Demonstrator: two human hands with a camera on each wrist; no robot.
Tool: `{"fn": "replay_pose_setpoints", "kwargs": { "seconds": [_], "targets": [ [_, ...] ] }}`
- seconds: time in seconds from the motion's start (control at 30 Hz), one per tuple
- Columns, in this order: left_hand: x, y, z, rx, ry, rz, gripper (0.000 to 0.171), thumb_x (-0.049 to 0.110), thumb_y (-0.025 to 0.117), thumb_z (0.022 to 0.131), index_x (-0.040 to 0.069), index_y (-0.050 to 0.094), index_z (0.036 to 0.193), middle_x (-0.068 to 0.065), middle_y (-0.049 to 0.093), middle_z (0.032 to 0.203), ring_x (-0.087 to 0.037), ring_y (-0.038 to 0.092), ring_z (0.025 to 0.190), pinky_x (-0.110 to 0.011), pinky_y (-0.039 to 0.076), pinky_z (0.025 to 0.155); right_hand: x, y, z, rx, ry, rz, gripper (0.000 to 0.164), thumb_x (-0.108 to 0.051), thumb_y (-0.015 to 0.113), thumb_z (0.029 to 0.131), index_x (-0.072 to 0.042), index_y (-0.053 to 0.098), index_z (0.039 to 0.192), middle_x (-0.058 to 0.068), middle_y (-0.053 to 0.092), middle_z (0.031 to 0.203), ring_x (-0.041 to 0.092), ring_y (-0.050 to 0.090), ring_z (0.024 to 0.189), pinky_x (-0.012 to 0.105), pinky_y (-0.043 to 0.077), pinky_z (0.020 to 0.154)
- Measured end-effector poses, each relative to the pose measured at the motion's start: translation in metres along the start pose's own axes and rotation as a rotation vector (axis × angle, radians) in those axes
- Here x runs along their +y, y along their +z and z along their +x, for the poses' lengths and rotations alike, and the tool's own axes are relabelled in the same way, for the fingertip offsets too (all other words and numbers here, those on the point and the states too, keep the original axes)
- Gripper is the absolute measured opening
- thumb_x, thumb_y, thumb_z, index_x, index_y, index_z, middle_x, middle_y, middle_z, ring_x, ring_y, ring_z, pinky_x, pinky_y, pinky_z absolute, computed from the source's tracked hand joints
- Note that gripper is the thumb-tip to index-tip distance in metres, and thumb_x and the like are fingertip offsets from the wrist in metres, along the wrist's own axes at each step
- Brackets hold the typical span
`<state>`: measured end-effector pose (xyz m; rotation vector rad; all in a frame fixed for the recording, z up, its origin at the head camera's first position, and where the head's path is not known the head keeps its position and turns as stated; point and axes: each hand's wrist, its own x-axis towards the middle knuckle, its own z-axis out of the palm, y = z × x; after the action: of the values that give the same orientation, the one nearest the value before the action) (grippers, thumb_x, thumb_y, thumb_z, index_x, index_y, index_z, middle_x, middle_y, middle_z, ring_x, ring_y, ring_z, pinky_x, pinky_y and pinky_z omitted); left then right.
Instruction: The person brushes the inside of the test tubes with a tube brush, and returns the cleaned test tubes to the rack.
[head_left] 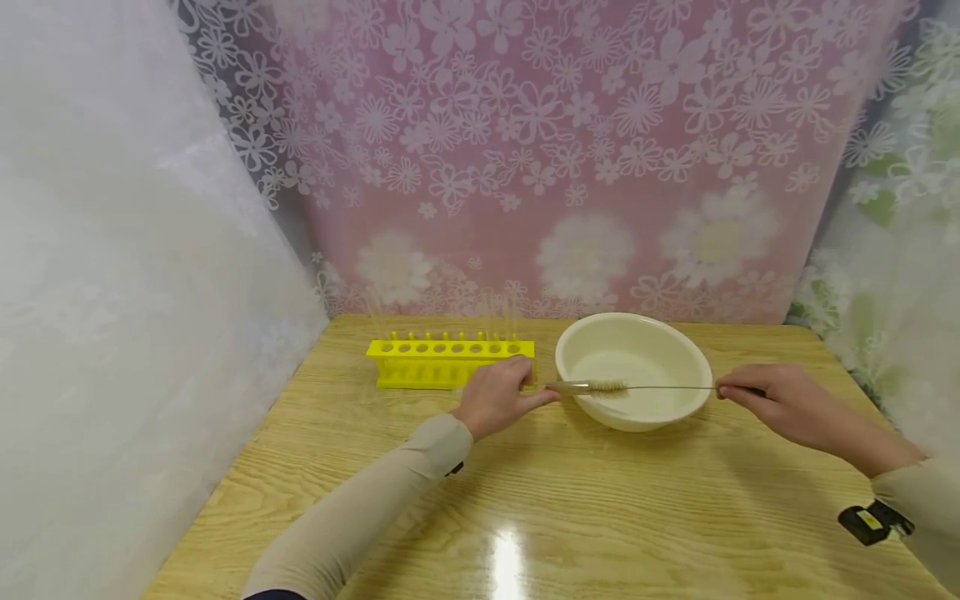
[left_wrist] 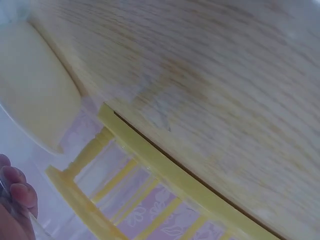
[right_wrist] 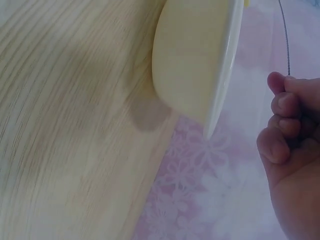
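My left hand (head_left: 497, 397) grips a clear glass test tube (head_left: 572, 387), held level with its mouth toward the right over the basin's left rim. In the left wrist view, curled fingers (left_wrist: 20, 187) show at the lower left edge. A test tube brush (head_left: 609, 387) has its tan bristles at the tube's mouth, part of them inside it. My right hand (head_left: 783, 404) pinches the brush's thin twisted wire handle, which stretches across the basin; the right wrist view shows the wire (right_wrist: 286, 40) rising from the thumb and fingertip. Under the brush stands a cream basin (head_left: 632, 421).
Left of the basin, a yellow test tube rack (head_left: 450, 352) stands near the table's back edge, with several clear tubes upright in it. The wooden table (head_left: 570, 517) meets a pink flowered curtain (head_left: 555, 167) behind and pale curtains at both sides.
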<state>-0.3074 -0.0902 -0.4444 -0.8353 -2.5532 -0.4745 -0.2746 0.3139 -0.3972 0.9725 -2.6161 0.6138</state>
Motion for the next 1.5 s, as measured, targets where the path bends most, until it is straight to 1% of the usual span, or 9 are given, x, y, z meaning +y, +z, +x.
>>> {"fn": "replay_pose_setpoints", "kwargs": {
  "seconds": [0.17,0.4,0.6,0.73,0.9,1.0,1.13,1.33,1.5],
  "targets": [
    [0.008,0.002,0.004,0.022,0.058,-0.018,0.046,0.059,0.071,0.087,0.022,0.046,0.076,0.010,0.044,0.065,-0.004,0.034,0.048,-0.017,0.026,0.044,-0.015,0.017,0.018,-0.052,-0.004,0.091,0.016,-0.004,0.066,0.096,-0.010,0.076,0.108,-0.004,0.075,0.098,0.000,0.067,0.084,0.024,0.053,0.064],
    [0.020,0.006,0.010,0.002,0.056,-0.003,0.046,0.060,0.071,0.086,0.023,0.046,0.078,0.010,0.044,0.067,-0.004,0.035,0.050,-0.017,0.026,0.044,-0.039,0.044,0.049,-0.132,-0.027,0.222,0.016,-0.008,0.062,0.100,-0.012,0.076,0.108,-0.003,0.075,0.102,0.009,0.069,0.087,0.026,0.053,0.068],
    [0.024,0.008,0.012,0.033,0.070,0.054,0.045,0.063,0.069,0.087,0.021,0.052,0.083,0.012,0.045,0.069,-0.004,0.036,0.050,-0.017,0.027,0.044,-0.049,0.055,0.062,-0.170,-0.041,0.293,0.017,-0.009,0.060,0.101,-0.012,0.077,0.105,-0.002,0.075,0.100,0.008,0.067,0.082,0.026,0.051,0.067],
    [0.024,0.008,0.013,0.035,0.065,0.044,0.044,0.062,0.072,0.085,0.024,0.050,0.080,0.012,0.045,0.068,-0.003,0.036,0.049,-0.017,0.027,0.044,-0.047,0.052,0.059,-0.193,-0.025,0.298,0.018,-0.010,0.060,0.101,-0.015,0.077,0.103,-0.004,0.075,0.100,0.007,0.067,0.083,0.027,0.051,0.069],
    [0.024,0.006,0.013,-0.001,0.073,-0.007,0.045,0.064,0.069,0.086,0.025,0.048,0.080,0.011,0.045,0.067,-0.003,0.035,0.049,-0.017,0.026,0.044,-0.041,0.046,0.051,-0.194,-0.020,0.294,0.018,-0.011,0.060,0.102,-0.014,0.077,0.108,-0.003,0.075,0.103,0.007,0.069,0.089,0.027,0.054,0.071],
    [0.019,0.003,0.010,-0.018,0.036,-0.028,0.046,0.064,0.068,0.087,0.023,0.048,0.078,0.010,0.045,0.067,-0.005,0.034,0.049,-0.019,0.025,0.044,-0.034,0.038,0.042,-0.173,-0.015,0.283,0.018,-0.008,0.060,0.101,-0.011,0.076,0.109,0.000,0.075,0.103,0.007,0.068,0.088,0.027,0.054,0.070],
    [0.008,-0.003,0.002,-0.025,-0.023,-0.016,0.047,0.062,0.070,0.086,0.023,0.046,0.074,0.008,0.044,0.065,-0.006,0.034,0.048,-0.020,0.026,0.044,-0.019,0.023,0.026,-0.133,0.008,0.218,0.017,-0.004,0.062,0.099,-0.009,0.075,0.107,0.000,0.075,0.100,0.002,0.066,0.086,0.025,0.052,0.066],
    [0.002,-0.006,0.002,0.005,0.023,-0.025,0.047,0.064,0.066,0.088,0.021,0.051,0.076,0.010,0.047,0.068,-0.004,0.036,0.050,-0.017,0.028,0.045,-0.001,0.004,0.014,-0.083,-0.013,0.113,0.017,-0.002,0.065,0.096,-0.008,0.075,0.108,-0.002,0.075,0.099,-0.005,0.064,0.090,0.024,0.054,0.067],
    [-0.002,-0.008,0.001,0.023,-0.006,0.008,0.050,0.064,0.067,0.087,0.017,0.051,0.077,0.007,0.044,0.068,-0.006,0.031,0.049,-0.019,0.025,0.045,0.008,-0.014,0.002,-0.055,0.039,0.053,0.017,-0.001,0.065,0.095,-0.009,0.075,0.107,-0.009,0.072,0.095,-0.007,0.062,0.085,0.024,0.053,0.064]
  ]
}}
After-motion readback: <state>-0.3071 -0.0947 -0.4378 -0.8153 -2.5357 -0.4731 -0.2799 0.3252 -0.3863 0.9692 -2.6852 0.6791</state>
